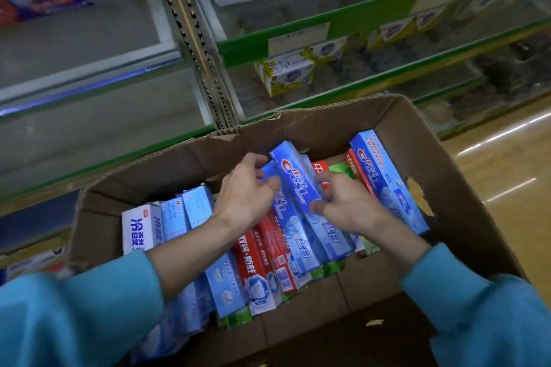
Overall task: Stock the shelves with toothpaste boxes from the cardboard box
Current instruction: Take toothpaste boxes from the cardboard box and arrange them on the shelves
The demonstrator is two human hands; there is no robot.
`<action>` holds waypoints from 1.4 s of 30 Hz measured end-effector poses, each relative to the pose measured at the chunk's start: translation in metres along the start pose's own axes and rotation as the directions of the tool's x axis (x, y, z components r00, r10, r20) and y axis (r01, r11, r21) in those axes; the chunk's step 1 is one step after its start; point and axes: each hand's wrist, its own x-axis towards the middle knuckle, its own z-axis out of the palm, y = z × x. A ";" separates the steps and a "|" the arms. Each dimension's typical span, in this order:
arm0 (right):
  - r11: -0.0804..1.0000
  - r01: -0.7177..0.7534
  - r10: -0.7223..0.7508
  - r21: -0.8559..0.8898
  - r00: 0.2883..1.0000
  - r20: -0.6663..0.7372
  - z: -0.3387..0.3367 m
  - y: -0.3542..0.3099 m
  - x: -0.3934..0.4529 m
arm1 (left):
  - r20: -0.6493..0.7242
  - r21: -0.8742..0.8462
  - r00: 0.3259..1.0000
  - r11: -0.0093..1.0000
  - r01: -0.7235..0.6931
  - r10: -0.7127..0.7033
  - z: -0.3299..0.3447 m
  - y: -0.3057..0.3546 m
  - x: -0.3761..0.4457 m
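The blue toothpaste box (295, 179) lies atop the packed rows inside the cardboard box (441, 140); its long axis runs from 11 o'clock down to 5 o'clock; my left hand (246, 194) curls its fingers round the far end at 9 o'clock of it, my right hand (343, 202) pinches its near end at 4 o'clock; both hands touch it, so I judge a straight lift toward the shelves (298, 36) at 12 o'clock comes next.
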 end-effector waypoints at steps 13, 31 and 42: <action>0.885 0.449 -0.464 0.122 0.870 0.167 -0.024 -0.129 -0.074 | -0.223 -0.620 0.961 0.736 -0.271 0.167 -0.150 -0.022 -0.068; 0.694 0.564 -0.498 0.447 0.825 -0.268 0.117 -0.387 -0.054 | -0.609 -0.772 0.766 0.377 -0.512 -0.206 -0.426 -0.165 -0.097; 0.661 0.680 -0.435 0.317 0.692 -0.577 0.171 -0.466 -0.006 | -0.736 -0.082 0.676 0.986 -0.147 0.040 -0.489 -0.225 -0.031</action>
